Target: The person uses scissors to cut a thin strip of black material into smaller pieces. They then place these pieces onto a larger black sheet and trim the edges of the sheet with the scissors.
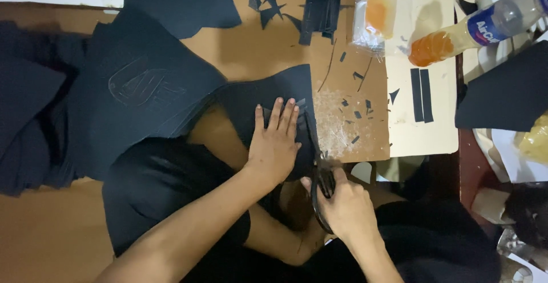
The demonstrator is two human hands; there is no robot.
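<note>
Cutting in progress: the left hand (275, 146) lies flat, fingers spread, pressing a black sheet piece (274, 97) onto the brown board (257, 43), while the right hand (349, 207) grips black scissors (321, 183) at that piece's right edge, the cut looking only partly run; offcut slivers (357, 109) lie right of the piece. Containers, up and right of the piece: a clear plastic bottle (468, 32) on its side with orange liquid pooled at its base, and a clear bag (374, 12) holding an orange block.
</note>
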